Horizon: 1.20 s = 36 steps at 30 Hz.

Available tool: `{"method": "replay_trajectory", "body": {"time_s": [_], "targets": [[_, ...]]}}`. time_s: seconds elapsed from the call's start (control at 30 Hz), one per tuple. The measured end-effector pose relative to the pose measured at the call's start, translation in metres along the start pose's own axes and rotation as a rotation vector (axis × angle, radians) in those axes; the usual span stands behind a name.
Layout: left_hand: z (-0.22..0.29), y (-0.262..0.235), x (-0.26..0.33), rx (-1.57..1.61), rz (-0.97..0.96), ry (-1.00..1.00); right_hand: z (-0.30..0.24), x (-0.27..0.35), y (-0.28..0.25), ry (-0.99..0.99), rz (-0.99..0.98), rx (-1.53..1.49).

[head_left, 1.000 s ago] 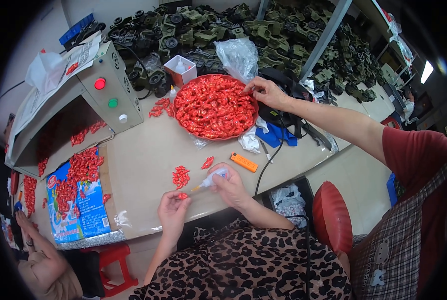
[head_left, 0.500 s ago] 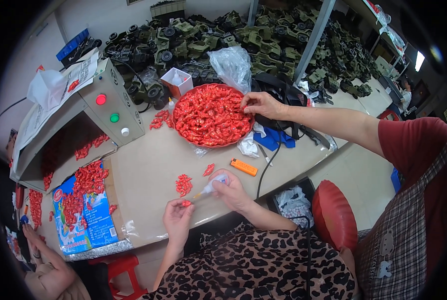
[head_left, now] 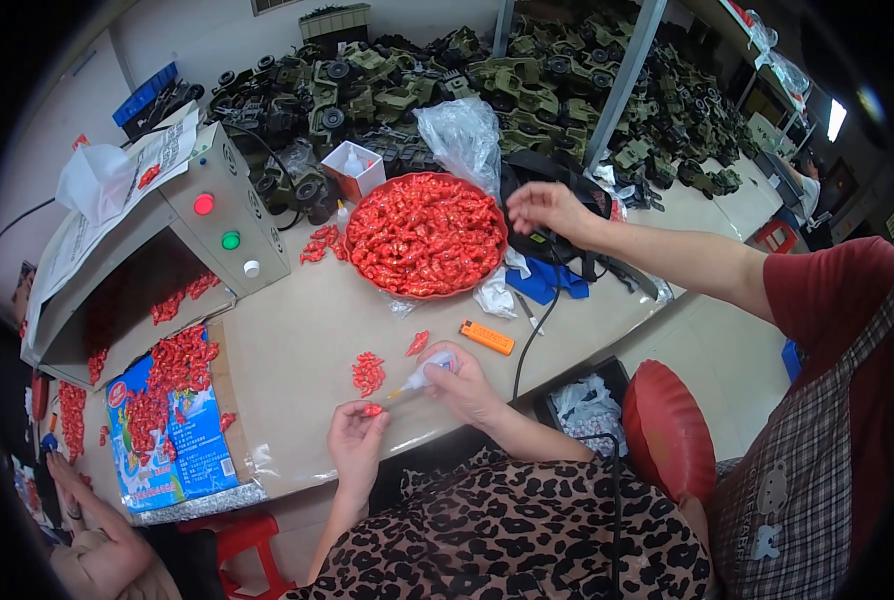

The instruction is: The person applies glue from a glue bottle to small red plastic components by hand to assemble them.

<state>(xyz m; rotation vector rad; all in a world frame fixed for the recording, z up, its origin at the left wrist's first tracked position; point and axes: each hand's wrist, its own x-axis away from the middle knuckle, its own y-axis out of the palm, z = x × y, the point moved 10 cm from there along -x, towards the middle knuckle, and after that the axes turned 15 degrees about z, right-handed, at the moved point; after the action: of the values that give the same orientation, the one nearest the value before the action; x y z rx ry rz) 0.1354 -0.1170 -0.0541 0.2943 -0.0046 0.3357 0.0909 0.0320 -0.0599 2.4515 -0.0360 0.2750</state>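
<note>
Bottle (head_left: 423, 376) gripped in your right hand (head_left: 464, 390) slants toward eight o'clock, apparently so its nozzle (head_left: 396, 393) faces the red piece (head_left: 372, 410) your left hand (head_left: 356, 440) pinches.

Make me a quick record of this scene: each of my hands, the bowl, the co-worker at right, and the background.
Left hand: pinching a small red piece
Right hand: gripping a bottle, tip pointed toward that piece
Bowl: red, heaped with red pieces
Co-worker's hand: raised beside the bowl
Background: piled green toy cars
</note>
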Motion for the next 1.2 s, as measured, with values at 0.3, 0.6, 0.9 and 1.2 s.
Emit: {"method": "replay_trajectory", "body": {"time_s": [0.3,0.6,0.9,1.2], "targets": [[-0.004,-0.001,0.0,0.001,-0.008,-0.008,0.001,0.001,0.001,0.01,-0.021,0.005],[-0.005,-0.006,-0.001,-0.005,0.027,0.007,0.001,0.001,0.004,0.032,-0.015,0.009],[0.001,-0.014,-0.011,0.147,0.102,-0.012,-0.004,-0.001,0.0,-0.02,-0.001,0.006],[-0.001,-0.013,-0.012,0.215,0.082,-0.076,-0.007,0.0,0.0,0.033,-0.047,-0.126]]}}
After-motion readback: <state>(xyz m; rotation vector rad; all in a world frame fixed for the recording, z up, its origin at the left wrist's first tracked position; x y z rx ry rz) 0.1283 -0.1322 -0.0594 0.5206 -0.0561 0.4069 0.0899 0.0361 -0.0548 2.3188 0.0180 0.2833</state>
